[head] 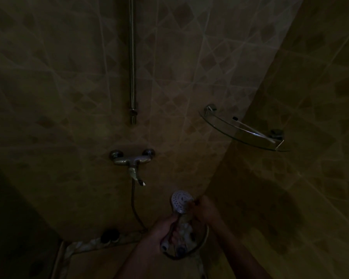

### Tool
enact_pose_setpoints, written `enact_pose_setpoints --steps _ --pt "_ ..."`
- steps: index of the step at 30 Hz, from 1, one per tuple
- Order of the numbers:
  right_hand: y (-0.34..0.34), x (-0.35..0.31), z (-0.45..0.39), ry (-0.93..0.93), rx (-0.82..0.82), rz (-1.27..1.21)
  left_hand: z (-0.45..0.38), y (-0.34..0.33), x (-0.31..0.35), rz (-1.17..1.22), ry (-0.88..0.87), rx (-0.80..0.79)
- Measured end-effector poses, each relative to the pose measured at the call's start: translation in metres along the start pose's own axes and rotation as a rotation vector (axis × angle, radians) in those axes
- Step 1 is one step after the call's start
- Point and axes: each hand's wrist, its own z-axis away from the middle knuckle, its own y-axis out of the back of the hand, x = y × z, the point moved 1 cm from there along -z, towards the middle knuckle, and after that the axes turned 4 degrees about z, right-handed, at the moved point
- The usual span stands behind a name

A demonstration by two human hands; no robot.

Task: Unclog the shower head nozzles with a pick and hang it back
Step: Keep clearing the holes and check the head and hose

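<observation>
The scene is very dim. My left hand (162, 231) grips the handle of a white shower head (181, 201), whose round nozzle face is turned up toward me. My right hand (207, 209) is pinched at the right edge of that face; its fingers seem to hold a thin pick, too dark and small to make out. The hose (197, 245) loops below the handle and another stretch runs up to the mixer tap (132, 159) on the wall. A vertical metal riser rail (132, 57) stands above the tap.
A glass corner shelf (244, 128) with metal brackets sits on the right at the wall corner. Tiled walls surround the space. A dark drain or fitting (109, 235) lies at the floor edge, lower left of my hands.
</observation>
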Motion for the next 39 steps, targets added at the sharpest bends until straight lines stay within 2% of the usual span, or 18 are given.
enact_pose_setpoints --steps 3,9,14,18,22,28,34,39 --pt "0.001 0.010 -0.003 0.007 0.042 -0.068 -0.002 0.003 -0.001 0.025 -0.002 -0.001" --pt "-0.001 0.025 0.006 0.006 -0.035 -0.020 -0.001 0.006 0.002 -0.003 -0.004 0.052" --pt "-0.011 0.013 0.018 0.112 -0.110 -0.061 -0.005 0.011 -0.005 -0.011 0.018 0.069" --pt "-0.024 0.016 0.010 0.026 -0.101 0.023 -0.004 0.017 -0.010 -0.040 0.013 0.067" --pt "-0.023 0.001 0.005 0.076 -0.064 -0.091 -0.003 0.028 -0.010 -0.025 0.011 0.074" --pt "-0.040 -0.004 -0.021 0.013 -0.143 -0.231 0.000 0.060 -0.009 -0.010 -0.003 0.116" --pt "-0.056 -0.035 -0.038 -0.207 -0.210 -0.400 0.006 0.103 -0.004 0.020 -0.046 0.192" --pt "-0.079 -0.056 -0.060 -0.153 -0.158 -0.353 0.016 0.143 -0.001 0.064 -0.026 0.278"
